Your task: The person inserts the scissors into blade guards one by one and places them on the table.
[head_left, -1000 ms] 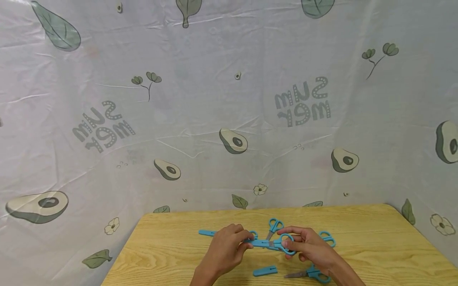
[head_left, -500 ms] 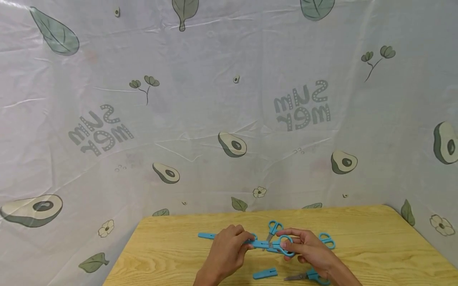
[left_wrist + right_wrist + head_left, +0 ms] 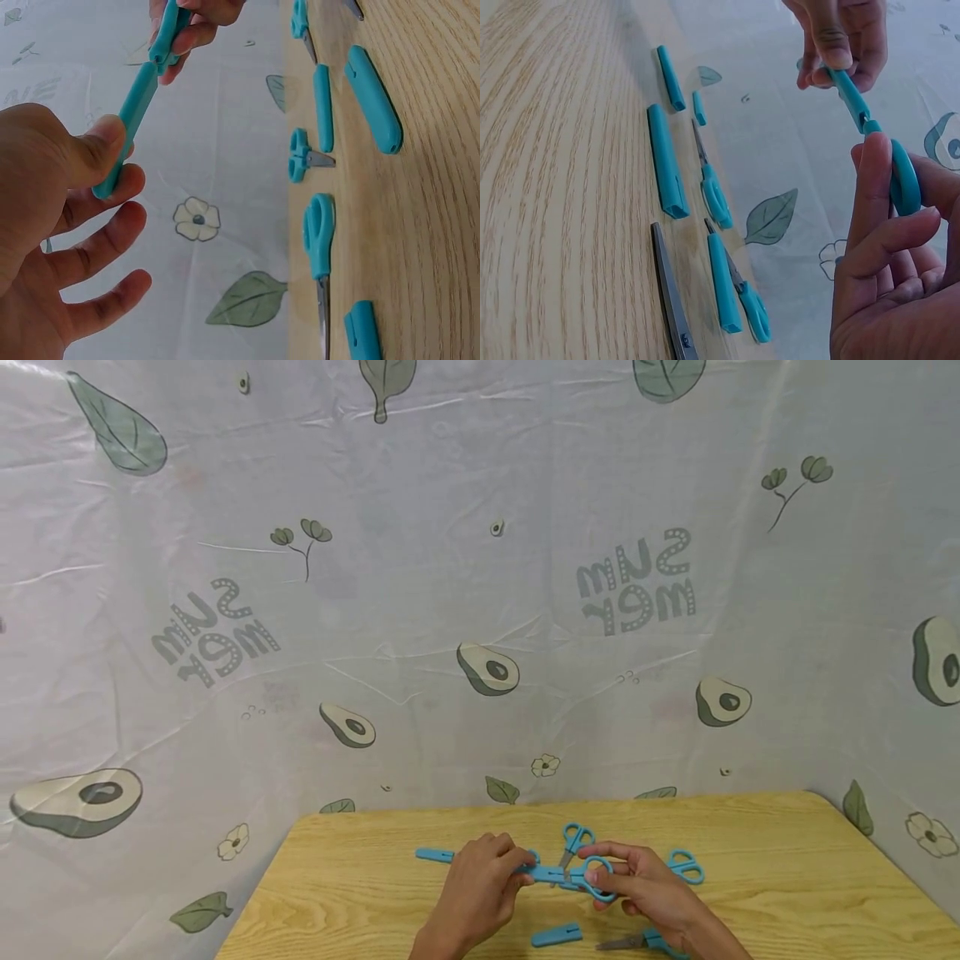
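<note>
My left hand pinches a blue blade cover between thumb and index finger, the other fingers spread loosely in the left wrist view. To its right, my right hand holds a pair of scissors by the blue handles. The blades point left into the cover's mouth, with only a short bit of metal showing between cover and handles. Both things are held up above the table. Behind them lies another pair of scissors, and in front a loose blue cover.
On the wooden table lie more blue-handled scissors at the right and a further pair near the front. Another blue cover lies left. A patterned sheet hangs behind the table.
Both hands keep their holds. The right hand and its scissors have shifted very slightly left, toward the cover. The things on the table have not moved.
</note>
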`<move>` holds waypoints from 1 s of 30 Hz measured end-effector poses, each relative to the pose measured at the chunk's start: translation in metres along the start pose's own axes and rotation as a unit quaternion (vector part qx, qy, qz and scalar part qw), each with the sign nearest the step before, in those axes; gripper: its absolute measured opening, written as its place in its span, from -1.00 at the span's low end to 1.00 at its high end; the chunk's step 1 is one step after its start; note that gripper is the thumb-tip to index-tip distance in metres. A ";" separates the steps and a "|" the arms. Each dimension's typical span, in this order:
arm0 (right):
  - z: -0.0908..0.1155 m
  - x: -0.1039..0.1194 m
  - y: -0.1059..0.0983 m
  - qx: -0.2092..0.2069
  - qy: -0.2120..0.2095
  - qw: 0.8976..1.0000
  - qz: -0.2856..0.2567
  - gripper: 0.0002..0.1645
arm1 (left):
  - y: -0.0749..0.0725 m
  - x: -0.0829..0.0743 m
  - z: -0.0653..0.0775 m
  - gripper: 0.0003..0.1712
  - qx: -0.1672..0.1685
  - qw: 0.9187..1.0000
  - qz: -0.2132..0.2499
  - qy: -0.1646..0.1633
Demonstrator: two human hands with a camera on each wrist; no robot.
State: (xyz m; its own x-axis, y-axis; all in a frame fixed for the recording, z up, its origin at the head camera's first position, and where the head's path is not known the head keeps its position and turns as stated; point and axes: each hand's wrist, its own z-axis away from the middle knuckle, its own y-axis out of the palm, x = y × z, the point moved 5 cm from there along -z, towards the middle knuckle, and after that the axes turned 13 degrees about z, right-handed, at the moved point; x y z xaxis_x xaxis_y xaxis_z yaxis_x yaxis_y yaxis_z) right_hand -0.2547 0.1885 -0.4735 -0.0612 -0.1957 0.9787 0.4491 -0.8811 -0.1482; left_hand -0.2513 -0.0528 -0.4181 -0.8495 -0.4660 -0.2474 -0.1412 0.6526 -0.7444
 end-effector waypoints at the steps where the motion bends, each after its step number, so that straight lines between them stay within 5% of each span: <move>1: 0.000 -0.001 0.000 0.000 0.002 1.000 0.001 -0.57 | 0.001 -0.001 0.000 -0.88 -0.001 1.000 -0.001 0.000; 13: 0.007 -0.005 0.002 0.008 0.001 1.000 0.006 -0.51 | 0.008 -0.017 0.006 -0.89 -0.019 1.000 -0.023 0.002; 30: 0.011 -0.004 0.004 0.034 -0.012 0.999 0.005 -0.56 | 0.009 -0.023 0.005 -0.89 0.018 0.999 0.001 -0.041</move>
State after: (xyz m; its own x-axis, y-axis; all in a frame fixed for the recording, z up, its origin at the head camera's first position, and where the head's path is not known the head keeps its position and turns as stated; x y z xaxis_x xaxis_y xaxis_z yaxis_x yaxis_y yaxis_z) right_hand -0.2432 0.1905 -0.4764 -0.0355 -0.1936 0.9804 0.5088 -0.8479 -0.1490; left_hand -0.2307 -0.0391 -0.4223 -0.8055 -0.5129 -0.2969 -0.1199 0.6316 -0.7660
